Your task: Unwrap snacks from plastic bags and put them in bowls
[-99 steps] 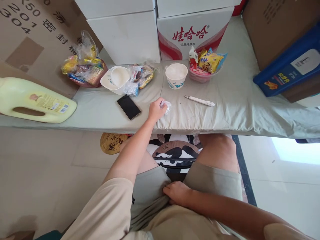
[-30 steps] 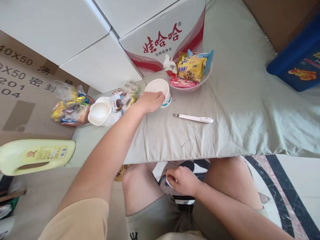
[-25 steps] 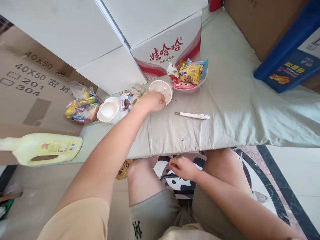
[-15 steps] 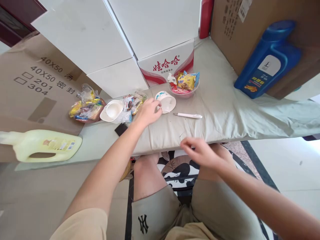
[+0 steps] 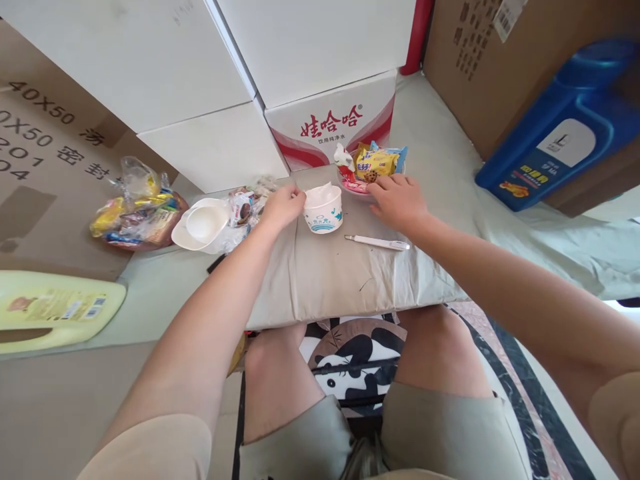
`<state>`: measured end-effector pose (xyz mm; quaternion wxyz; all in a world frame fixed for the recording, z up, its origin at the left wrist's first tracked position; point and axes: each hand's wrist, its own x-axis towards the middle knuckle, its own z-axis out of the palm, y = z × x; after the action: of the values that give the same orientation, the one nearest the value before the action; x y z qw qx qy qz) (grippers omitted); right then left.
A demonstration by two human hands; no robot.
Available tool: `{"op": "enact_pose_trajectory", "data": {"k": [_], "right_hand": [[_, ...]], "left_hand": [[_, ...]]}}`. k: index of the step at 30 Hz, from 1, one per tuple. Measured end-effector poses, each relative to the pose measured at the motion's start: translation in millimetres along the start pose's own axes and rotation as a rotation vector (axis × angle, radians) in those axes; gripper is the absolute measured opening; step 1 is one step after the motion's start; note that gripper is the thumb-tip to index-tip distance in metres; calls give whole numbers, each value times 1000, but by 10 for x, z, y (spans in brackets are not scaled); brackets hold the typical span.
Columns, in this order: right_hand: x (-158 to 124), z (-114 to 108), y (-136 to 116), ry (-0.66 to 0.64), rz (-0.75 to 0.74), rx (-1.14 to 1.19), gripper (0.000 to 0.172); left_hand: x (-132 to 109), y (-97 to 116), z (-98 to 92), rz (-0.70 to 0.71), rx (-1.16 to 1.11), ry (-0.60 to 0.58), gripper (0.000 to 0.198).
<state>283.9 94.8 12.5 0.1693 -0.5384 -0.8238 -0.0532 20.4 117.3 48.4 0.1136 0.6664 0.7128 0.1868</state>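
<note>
My left hand (image 5: 285, 206) is closed, its fingertips pinching the left rim of a white paper cup (image 5: 323, 219) with blue print. The cup stands upright, with crumpled clear plastic (image 5: 321, 195) inside it. My right hand (image 5: 401, 201) reaches over the front right edge of a bowl of wrapped snacks (image 5: 357, 190). Its fingers are stretched out near a pink packet (image 5: 354, 186) and a yellow cookie packet (image 5: 374, 165); their exact contact is hard to see. On the cloth in front of the cup lies a white utility knife (image 5: 377, 243).
Left of my left hand are loose wrappers (image 5: 242, 212), a white scoop-shaped dish (image 5: 181, 235) and a bowl of packaged snacks (image 5: 167, 235). A yellow jug (image 5: 65, 307) lies at far left. A blue bottle (image 5: 555, 137) and cartons (image 5: 493, 73) stand right. White boxes (image 5: 210, 143) line the back.
The paper cup, earlier tipped with its opening toward me, now stands upright with my left hand at its rim. My right hand has moved from above my lap up to the snack bowl.
</note>
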Motion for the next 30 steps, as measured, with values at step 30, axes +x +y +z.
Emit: {"op": "enact_pose_trajectory", "data": {"k": [30], "right_hand": [[371, -75, 1240, -374, 600, -148, 54]], "left_hand": [[-1070, -573, 617, 497, 79, 273, 40]]}}
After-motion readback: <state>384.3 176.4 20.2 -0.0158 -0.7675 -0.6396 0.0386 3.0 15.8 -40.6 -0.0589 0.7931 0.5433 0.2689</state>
